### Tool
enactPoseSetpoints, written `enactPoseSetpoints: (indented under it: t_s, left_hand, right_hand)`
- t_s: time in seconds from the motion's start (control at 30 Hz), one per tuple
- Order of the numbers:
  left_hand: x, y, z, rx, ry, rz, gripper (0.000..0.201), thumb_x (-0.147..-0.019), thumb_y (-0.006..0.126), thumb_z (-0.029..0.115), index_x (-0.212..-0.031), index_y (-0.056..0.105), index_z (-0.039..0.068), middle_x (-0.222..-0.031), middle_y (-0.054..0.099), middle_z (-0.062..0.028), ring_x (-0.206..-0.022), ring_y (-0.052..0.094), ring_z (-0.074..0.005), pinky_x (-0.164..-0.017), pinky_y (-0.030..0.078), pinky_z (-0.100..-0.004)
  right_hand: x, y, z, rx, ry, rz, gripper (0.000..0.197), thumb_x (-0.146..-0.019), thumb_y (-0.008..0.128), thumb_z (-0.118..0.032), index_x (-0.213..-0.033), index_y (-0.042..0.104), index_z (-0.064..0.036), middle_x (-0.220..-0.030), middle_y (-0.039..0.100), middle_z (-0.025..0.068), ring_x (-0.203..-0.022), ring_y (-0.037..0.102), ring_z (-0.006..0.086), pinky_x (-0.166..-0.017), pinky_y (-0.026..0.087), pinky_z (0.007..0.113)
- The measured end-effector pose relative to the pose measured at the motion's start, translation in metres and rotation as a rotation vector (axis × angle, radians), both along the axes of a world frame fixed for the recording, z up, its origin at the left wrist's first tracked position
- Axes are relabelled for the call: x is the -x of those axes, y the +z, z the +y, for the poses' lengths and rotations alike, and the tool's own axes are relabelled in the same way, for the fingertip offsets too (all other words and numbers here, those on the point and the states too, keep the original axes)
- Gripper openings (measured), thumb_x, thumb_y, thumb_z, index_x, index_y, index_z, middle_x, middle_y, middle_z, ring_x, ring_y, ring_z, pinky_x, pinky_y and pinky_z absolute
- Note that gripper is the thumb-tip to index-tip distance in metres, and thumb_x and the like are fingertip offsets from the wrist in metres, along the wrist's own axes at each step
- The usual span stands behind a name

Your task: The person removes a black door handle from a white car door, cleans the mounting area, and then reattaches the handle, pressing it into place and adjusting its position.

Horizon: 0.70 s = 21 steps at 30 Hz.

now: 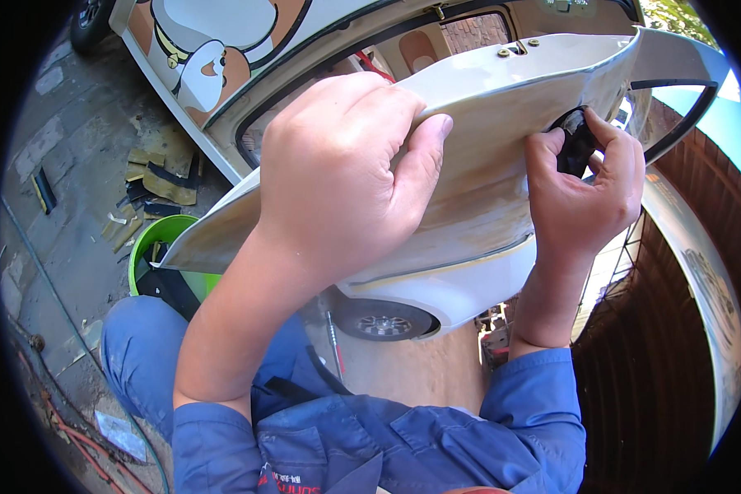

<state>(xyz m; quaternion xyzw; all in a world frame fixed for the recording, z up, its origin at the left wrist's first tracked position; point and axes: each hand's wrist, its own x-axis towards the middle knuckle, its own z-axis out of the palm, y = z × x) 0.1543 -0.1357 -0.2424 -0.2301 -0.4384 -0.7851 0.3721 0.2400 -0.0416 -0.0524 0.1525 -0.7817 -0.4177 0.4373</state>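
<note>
A white vehicle door stands open in front of me, its panel covered with brownish, sanded-looking patches. My left hand is closed over the door's upper edge; the thumb lies on the panel side and the fingertips are hidden. Toward the right end of the panel, my right hand pinches a black rounded part between thumb and forefinger. That part lies against the door surface, and its exact kind is hard to make out.
Behind the door is the vehicle body with a cartoon dog decal. A green bucket stands at the left, near torn strips on wet paving. Hoses run along the left floor. Below the door shows a wheel.
</note>
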Motion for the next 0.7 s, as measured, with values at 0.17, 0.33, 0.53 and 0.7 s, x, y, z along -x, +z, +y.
enactPoseSetpoints:
  t_s: [0.17, 0.33, 0.53, 0.7]
  left_hand:
    - [0.000, -0.003, -0.001, 0.024, -0.008, 0.012, 0.008, -0.089, 0.081, 0.005, -0.088, 0.074, 0.000, -0.074, 0.065, -0.0112, -0.066, 0.062, -0.0249, -0.062, 0.049, -0.0343]
    - [-0.001, -0.003, -0.003, 0.038, -0.023, 0.016, 0.008, -0.089, 0.080, 0.004, -0.088, 0.074, -0.001, -0.074, 0.065, -0.0112, -0.064, 0.061, -0.0242, -0.061, 0.049, -0.0341]
    - [-0.001, -0.002, -0.004, 0.016, -0.040, 0.008, 0.007, -0.088, 0.079, 0.006, -0.086, 0.074, 0.001, -0.073, 0.066, -0.0115, -0.065, 0.062, -0.0268, -0.061, 0.049, -0.0373]
    - [-0.001, -0.003, -0.003, 0.017, -0.042, 0.008, 0.007, -0.088, 0.078, 0.006, -0.086, 0.074, 0.000, -0.073, 0.066, -0.0116, -0.066, 0.063, -0.0272, -0.061, 0.050, -0.0374]
  right_hand:
    - [-0.001, 0.004, -0.013, 0.024, -0.100, -0.019, 0.026, -0.076, 0.081, -0.009, -0.098, 0.076, 0.0029, -0.093, 0.074, 0.0112, -0.080, 0.073, 0.0190, -0.075, 0.060, 0.031]
    - [-0.003, 0.005, -0.012, 0.025, -0.076, -0.043, 0.025, -0.076, 0.080, -0.007, -0.099, 0.077, 0.0046, -0.091, 0.074, 0.0121, -0.078, 0.073, 0.0183, -0.078, 0.061, 0.030]
    - [-0.003, 0.010, -0.006, 0.051, 0.077, -0.129, 0.026, -0.073, 0.079, -0.004, -0.098, 0.075, 0.0022, -0.086, 0.070, 0.0141, -0.072, 0.068, 0.0276, -0.068, 0.057, 0.035]
    - [-0.003, 0.012, -0.015, 0.056, -0.082, -0.101, 0.022, -0.076, 0.080, -0.005, -0.096, 0.075, 0.0049, -0.083, 0.070, 0.0095, -0.076, 0.070, 0.0147, -0.074, 0.059, 0.028]
